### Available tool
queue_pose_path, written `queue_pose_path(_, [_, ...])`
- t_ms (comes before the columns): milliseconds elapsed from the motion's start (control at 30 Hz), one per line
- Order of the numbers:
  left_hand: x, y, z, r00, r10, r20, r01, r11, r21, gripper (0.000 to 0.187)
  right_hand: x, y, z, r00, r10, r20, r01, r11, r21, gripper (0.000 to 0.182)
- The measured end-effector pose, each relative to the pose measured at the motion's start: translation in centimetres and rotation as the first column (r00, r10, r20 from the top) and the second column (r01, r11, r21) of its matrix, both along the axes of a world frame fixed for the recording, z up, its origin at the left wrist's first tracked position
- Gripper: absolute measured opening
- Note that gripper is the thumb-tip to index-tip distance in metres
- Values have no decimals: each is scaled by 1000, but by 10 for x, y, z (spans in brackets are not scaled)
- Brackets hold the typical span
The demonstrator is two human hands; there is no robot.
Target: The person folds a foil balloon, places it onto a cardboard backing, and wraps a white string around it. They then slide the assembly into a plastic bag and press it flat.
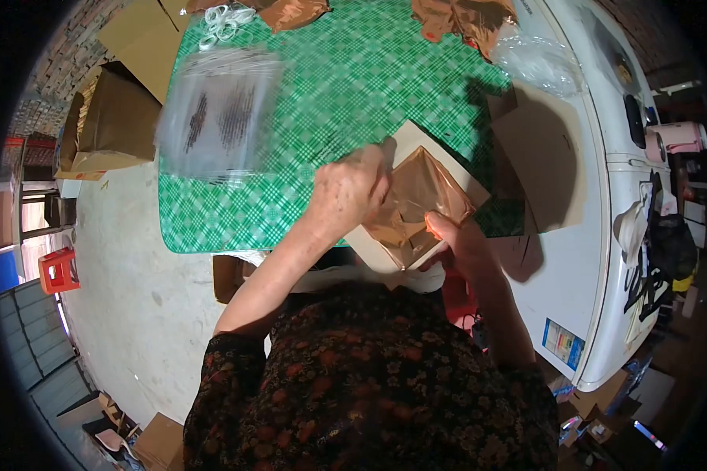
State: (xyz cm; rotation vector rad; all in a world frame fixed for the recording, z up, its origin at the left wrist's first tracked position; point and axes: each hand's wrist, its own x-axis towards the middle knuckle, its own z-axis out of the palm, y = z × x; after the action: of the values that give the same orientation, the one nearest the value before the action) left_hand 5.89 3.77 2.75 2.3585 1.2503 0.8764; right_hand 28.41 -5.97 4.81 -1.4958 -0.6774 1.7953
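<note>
A pale square card with a shiny copper-coloured foil piece on it is tilted near the table's front edge. My right hand grips the card's lower right side, its thumb lying on the foil. At the upper left side of the card, my left hand is closed, with fingers pinched at the foil's edge; the exact contact is hard to make out. The green checked tablecloth lies beneath and beyond both hands.
A stack of clear plastic sleeves lies at the table's left. Copper foil and clear plastic are at the back right. Pale cards rest at the right, beside a white appliance. An open cardboard box stands left.
</note>
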Motion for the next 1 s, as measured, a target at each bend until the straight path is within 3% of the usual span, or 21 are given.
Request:
queue_pose_path(267, [-3,-3,13,997,-21,-78,28,995,95,18,-21,4,5,1000,-4,-7,4,992,126,56])
queue_pose_path(467, [-14,4,25,991,-49,-126,57,996,64,19,-34,-1,-9,999,-4,-39,13,976,217,56])
queue_pose_path(567, [-11,0,24,987,-130,-96,145,975,169,21,-37,-1,-15,999,-2,-48,14,969,247,52])
queue_pose_path(767, [-12,0,34,979,-169,-113,184,973,140,26,-45,4,-18,994,-54,-91,80,946,315,52])
queue_pose_path(900, [-25,11,42,990,-133,42,128,985,112,34,-53,2,-21,974,-169,-151,212,916,342,49])
queue_pose_path(1000, [-36,5,36,961,171,216,-208,965,160,34,-60,-2,-16,938,-273,-215,335,872,356,42])
